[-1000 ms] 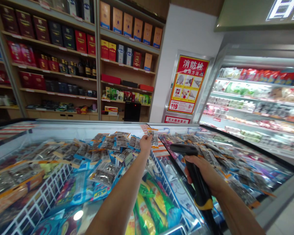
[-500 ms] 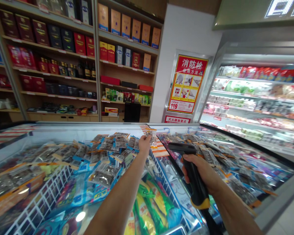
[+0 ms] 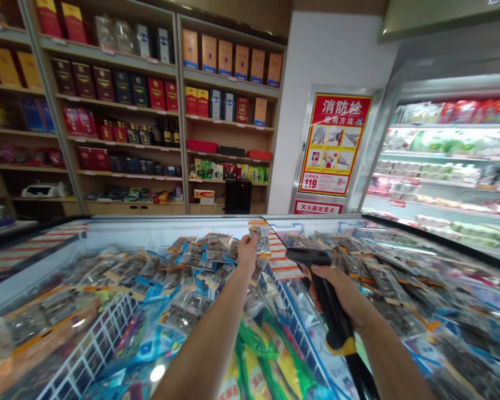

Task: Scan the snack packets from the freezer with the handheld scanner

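Observation:
My left hand [image 3: 247,250] reaches far out over the chest freezer, its fingers pinched on the edge of a small clear packet [image 3: 261,238] with an orange top strip. Just to the right, my right hand [image 3: 337,286] is wrapped round the handle of a black and yellow barcode scanner [image 3: 331,311]. The scanner's head points left, toward the packet, with a gap between them. Below my left hand lies a heap of similar packets [image 3: 191,300] with blue and orange edges. Green and yellow bags [image 3: 260,355] fill the wire basket beneath my forearms.
A white wire divider [image 3: 87,355] crosses the freezer at left, and another [image 3: 295,322] runs at right. More packets [image 3: 383,278] lie in the right-hand section. Behind stand shelves of boxes [image 3: 229,116], a red fire-hydrant poster [image 3: 335,144] and a lit refrigerated case [image 3: 454,161].
The view has swung slightly left and tilted up, so the shelves sit farther right and lower. The packet's printed face shows more clearly beside my left fingers. Both hands keep their holds.

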The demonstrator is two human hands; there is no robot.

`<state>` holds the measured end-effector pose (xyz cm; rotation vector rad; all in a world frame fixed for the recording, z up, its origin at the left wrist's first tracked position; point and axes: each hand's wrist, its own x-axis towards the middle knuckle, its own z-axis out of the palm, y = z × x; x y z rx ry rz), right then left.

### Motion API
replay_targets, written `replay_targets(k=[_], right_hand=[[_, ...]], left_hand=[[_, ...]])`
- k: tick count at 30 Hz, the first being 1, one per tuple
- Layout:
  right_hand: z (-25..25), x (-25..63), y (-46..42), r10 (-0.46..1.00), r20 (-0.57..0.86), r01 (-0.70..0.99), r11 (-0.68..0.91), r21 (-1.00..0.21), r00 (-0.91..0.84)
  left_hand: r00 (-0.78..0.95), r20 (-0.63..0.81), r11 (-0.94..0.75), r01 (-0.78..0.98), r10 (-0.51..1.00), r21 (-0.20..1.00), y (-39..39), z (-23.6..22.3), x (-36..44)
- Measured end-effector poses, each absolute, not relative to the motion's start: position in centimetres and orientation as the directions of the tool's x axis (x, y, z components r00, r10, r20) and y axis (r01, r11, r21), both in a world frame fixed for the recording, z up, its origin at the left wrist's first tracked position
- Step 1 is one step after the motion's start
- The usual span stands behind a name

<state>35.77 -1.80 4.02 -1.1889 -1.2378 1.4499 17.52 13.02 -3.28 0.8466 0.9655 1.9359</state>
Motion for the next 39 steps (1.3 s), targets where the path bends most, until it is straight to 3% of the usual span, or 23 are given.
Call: replay_targets(k=[12,20,39], right_hand=[[3.8,35.8,-4.0,0.982,-0.086,-0.116,-0.106,-0.988,-0.166],[3.1,35.4,-3.4,0.971,-0.150,0.016,-0.149,-0.989,-0.187],[3.4,35.3,-3.8,0.975,-0.134,-0.013,-0.139,-0.990,-0.179]], left_hand=[[-0.407,0.199,-0.378,-0.424,0.891,0.823,12.4,-3.1,17.7],[-0.411,0.208,-0.388,-0.420,0.887,0.821,12.5,-3.3,17.6],[-0.415,0.213,-0.382,-0.384,0.885,0.841,12.9,-3.7,17.8]])
